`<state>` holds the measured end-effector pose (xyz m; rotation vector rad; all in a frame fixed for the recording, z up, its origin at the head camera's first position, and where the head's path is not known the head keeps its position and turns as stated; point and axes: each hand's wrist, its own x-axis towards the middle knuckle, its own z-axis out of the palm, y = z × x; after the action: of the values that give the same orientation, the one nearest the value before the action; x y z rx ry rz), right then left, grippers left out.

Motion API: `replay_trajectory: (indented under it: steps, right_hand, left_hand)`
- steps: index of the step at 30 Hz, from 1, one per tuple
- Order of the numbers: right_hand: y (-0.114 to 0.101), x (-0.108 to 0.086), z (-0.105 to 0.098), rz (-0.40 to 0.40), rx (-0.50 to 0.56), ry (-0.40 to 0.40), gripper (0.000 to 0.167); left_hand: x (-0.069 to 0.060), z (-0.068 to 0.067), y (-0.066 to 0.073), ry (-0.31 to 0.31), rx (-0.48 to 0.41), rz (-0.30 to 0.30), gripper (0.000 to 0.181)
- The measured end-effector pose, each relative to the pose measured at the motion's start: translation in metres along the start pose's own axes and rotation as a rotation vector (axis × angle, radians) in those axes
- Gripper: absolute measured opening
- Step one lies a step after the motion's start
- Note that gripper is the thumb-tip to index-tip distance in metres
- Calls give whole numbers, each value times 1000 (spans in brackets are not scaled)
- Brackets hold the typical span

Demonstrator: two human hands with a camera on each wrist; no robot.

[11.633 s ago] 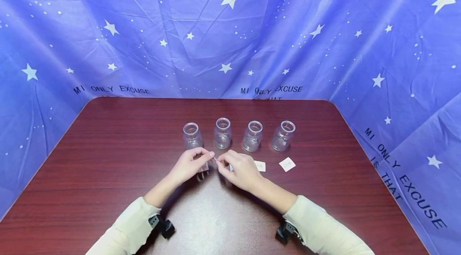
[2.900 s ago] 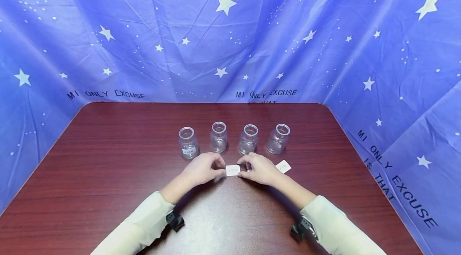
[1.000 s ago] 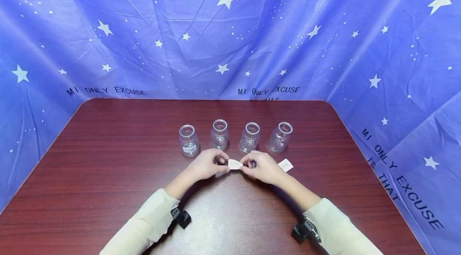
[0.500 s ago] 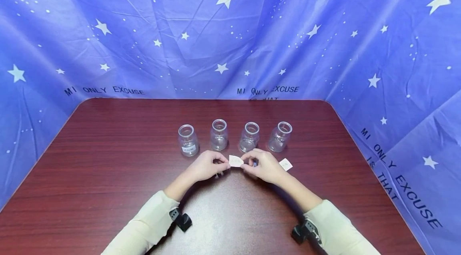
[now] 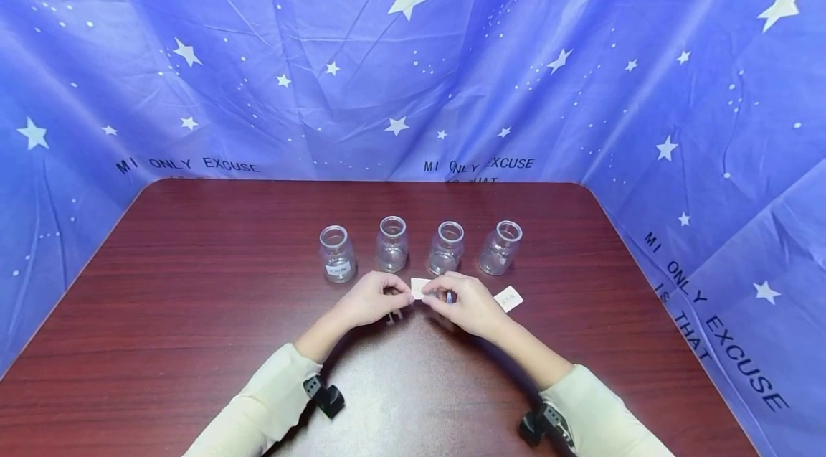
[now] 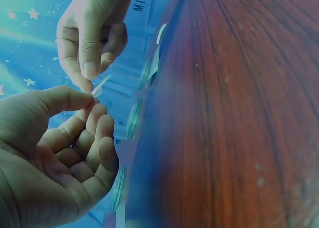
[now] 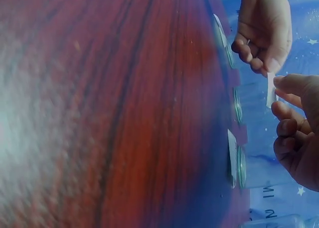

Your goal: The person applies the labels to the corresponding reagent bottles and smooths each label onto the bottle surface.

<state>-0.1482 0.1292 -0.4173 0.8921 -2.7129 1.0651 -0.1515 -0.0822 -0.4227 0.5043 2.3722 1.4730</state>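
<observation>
The left hand pinches a small white label between thumb and forefinger, above the table in the head view. The right hand has bent fingers at the label's right part, covering some of it; whether they grip it or only touch it is unclear. In the left wrist view the label stands nearly edge-on at the left hand's fingertips, beside the right hand. The right wrist view shows the label between the left hand and the right hand.
Several clear glass jars stand in a row behind the hands. The leftmost jar bears a white label. Another white label lies on the table beside the right hand. A starry blue cloth surrounds the table's far side.
Since the last earlier frame, the right fingertips have shifted left over the held label, covering its right part. The leftmost jar's label came into view after the first frame. The left hand's pinch persists.
</observation>
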Motion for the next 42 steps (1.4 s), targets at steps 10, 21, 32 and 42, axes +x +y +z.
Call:
replay_trajectory:
  steps: [10, 21, 32, 42]
  right_hand:
    - [-2, -1, 4, -40, 14, 19, 10]
    - [-5, -2, 4, -45, 71, 28, 11]
    - [-5, -3, 6, -45, 94, 49, 8]
    - [-5, -2, 7, 10, 83, 52, 3]
  left_hand:
    - [-1, -1, -1, -69, -30, 68, 16]
    - [-2, -2, 1, -75, -40, 101, 17]
    - [-1, 0, -1, -52, -35, 123, 14]
    - [-1, 1, 0, -21, -40, 120, 16]
